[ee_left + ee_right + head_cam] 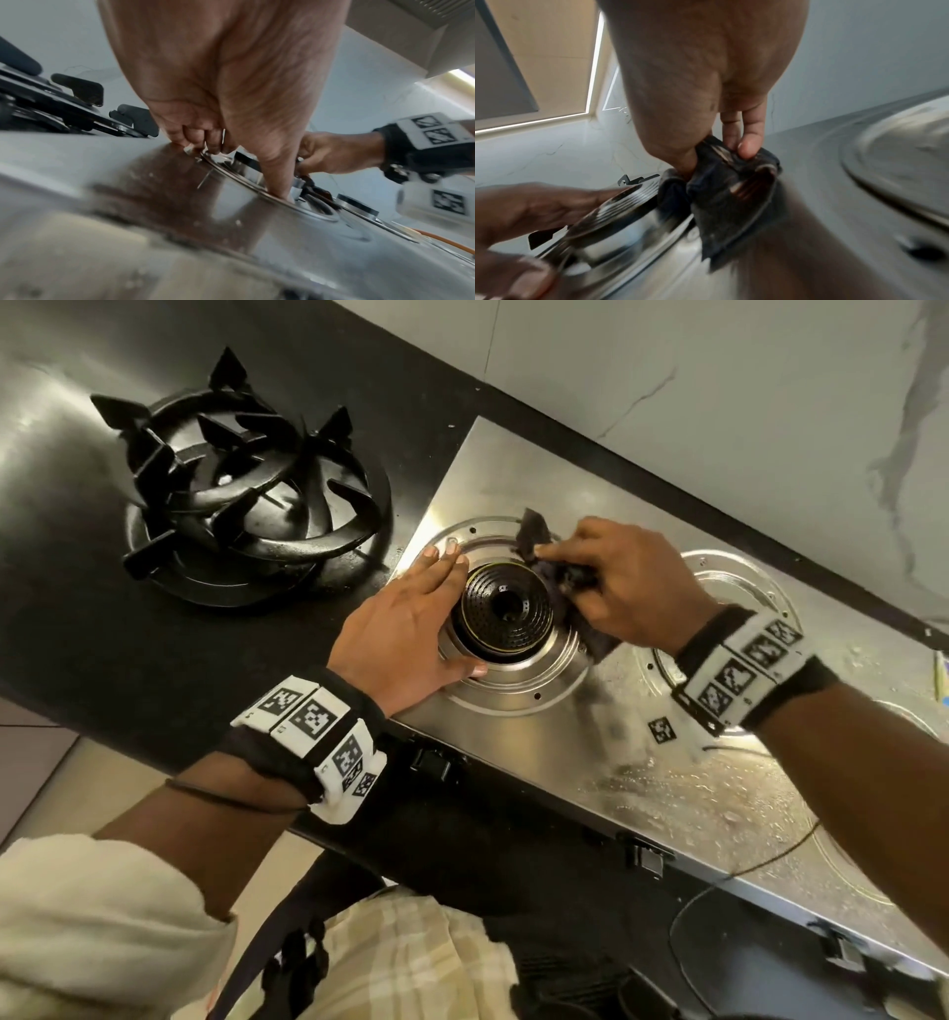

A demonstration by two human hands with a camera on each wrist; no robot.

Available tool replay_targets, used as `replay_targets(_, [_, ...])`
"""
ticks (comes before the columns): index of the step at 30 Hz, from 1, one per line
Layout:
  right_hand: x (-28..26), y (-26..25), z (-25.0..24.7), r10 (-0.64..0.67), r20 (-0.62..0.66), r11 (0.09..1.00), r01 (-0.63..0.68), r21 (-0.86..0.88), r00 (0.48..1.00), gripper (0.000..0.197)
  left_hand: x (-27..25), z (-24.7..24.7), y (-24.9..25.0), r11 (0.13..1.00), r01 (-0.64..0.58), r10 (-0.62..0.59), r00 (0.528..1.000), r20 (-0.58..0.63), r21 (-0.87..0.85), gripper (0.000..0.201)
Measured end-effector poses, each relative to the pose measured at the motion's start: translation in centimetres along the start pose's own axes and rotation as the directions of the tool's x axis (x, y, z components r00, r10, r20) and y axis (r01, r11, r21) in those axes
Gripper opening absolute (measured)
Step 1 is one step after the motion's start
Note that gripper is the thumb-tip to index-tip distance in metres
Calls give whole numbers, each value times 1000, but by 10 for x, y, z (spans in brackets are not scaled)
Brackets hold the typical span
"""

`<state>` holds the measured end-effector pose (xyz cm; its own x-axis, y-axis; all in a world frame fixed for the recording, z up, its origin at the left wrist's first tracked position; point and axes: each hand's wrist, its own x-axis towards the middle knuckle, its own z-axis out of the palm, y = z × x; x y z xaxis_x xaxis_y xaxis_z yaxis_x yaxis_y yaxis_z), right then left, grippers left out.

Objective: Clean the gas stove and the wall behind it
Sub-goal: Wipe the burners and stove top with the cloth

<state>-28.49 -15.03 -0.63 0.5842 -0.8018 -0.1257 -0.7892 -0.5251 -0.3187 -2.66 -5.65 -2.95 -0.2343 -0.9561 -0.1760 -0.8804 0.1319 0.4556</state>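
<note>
Your right hand (626,580) holds a dark cloth (557,572) tight against the burner (506,608) on the shiny stove (667,788), and your left hand (405,618) lies flat and open beside that burner.

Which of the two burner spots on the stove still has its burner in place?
The left one, between the hands: a black ridged burner sits in its ring. The right spot, behind the right wrist, shows only a bare steel ring.
</note>
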Motion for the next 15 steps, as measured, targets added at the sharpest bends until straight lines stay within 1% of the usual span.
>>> replay_targets(4, [-48, -18, 14, 145, -38, 989, -144, 6, 989, 47, 0, 0, 0, 1000, 3, -3, 1000, 10, -7, 106])
replay_targets(6, [-70, -36, 23, 202, -62, 979, -201, 24, 977, 47, 1, -1, 1, 1000, 8, -8, 1000, 17, -7, 106])
replay_targets(8, [-86, -58, 33, 249, -51, 968, -247, 46, 967, 47, 1, -1, 1, 1000, 5, -5, 1000, 16, -9, 106])
replay_targets(10, [-93, -81, 43, 293, -28, 956, -293, 25, 956, 46, 1, -1, 0, 1000, 6, -5, 1000, 13, -11, 105])
replay_targets(12, [-93, -98, 49, 325, -37, 946, -325, -7, 945, 42, 1, 0, 0, 1000, 3, -3, 1000, 18, -11, 106])
replay_targets(14, [-92, -105, 51, 345, -58, 939, -345, 10, 937, 38, 1, 0, 0, 1000, 3, -3, 1000, 22, -13, 107])
replay_targets(15, [-93, -105, 48, 351, -70, 936, -349, 45, 934, 35, 2, 0, 0, 1000, 1, -1, 1000, 28, -15, 107])
